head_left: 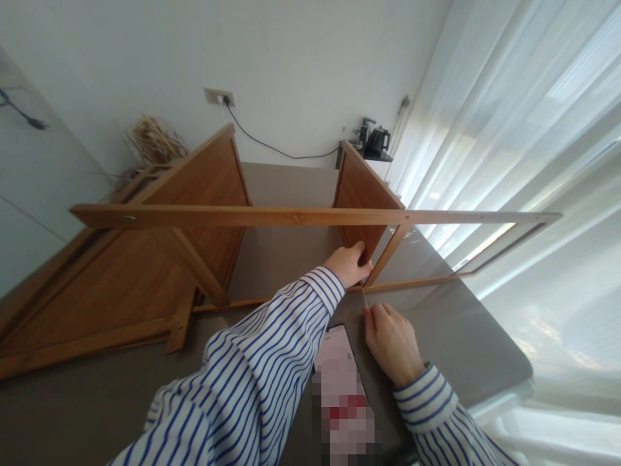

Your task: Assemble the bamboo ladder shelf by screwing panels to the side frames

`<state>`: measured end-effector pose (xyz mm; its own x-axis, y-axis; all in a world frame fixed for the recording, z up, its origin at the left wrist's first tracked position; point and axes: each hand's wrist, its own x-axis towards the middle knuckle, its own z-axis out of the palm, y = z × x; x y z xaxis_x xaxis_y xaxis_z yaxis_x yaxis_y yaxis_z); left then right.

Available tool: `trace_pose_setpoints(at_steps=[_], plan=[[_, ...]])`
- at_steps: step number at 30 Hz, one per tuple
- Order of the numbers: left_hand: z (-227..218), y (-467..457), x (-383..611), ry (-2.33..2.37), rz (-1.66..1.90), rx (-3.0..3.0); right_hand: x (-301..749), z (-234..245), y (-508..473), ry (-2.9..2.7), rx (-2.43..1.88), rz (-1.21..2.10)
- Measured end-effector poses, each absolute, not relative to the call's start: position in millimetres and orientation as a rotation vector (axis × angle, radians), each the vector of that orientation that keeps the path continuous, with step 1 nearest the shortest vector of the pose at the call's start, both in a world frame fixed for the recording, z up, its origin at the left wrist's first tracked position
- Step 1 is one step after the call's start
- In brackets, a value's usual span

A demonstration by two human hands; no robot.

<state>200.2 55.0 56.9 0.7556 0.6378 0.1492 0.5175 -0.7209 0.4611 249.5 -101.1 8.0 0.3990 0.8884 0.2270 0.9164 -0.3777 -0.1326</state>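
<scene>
A brown wooden frame (pixel 295 216) stands on the grey table, its long top rail crossing the view. Two wooden panels run back from it; the right panel (pixel 356 188) meets a crosspiece (pixel 388 252) of the frame. My left hand (pixel 347 264) is closed around the near lower end of the right panel, beside that crosspiece. Just below, my right hand (pixel 392 342) pinches a thin metal rod-like tool (pixel 365 298), whose tip points at the frame's lower rail under the joint. The rest of the tool is hidden in my fist.
A phone (pixel 337 353) with a lit screen lies between my forearms. Another wooden panel (pixel 97 304) lies at the left. Behind are a wall socket (pixel 218 97) with a black cable, dried stalks (pixel 155 139) and a black kettle (pixel 377 140). White curtains (pixel 524 129) hang right of the table (pixel 466 330).
</scene>
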Motion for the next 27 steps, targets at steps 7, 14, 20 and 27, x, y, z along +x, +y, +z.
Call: trace_pose_setpoints(at_steps=[7, 14, 20, 27], plan=[[56, 56, 201, 0.877, 0.43, 2.561, 262, 6, -97, -1.412, -2.444, 0.116], [55, 57, 200, 0.871, 0.442, 2.56, 261, 8, -97, -1.423, -2.472, 0.121], [54, 57, 200, 0.856, 0.457, 2.563, 258, 7, -102, -1.474, -2.414, 0.076], [50, 63, 203, 0.838, 0.41, 2.56, 253, 4, -108, -1.575, -2.484, -0.147]])
